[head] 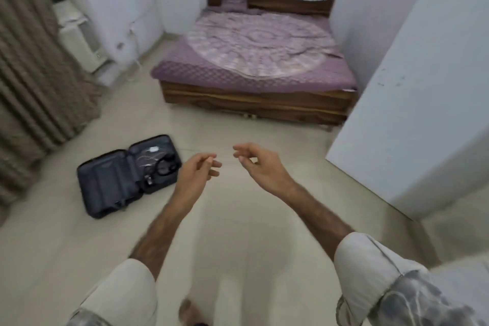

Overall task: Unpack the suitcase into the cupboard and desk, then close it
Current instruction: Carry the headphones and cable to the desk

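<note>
Room lit evenly, soft and diffuse, cool bluish cast on white walls; no visible lamp or window. No glare. Shadows faint: thin dark band under brown wooden bed frame, weak shade beneath open black fabric suitcase. Whole frame soft with motion blur, strongest along bottom edge and on ribbed beige curtain. Wide-angle distortion bends tall white cupboard side and wall lines toward edges. Fine detail inside suitcase unreadable.
</note>
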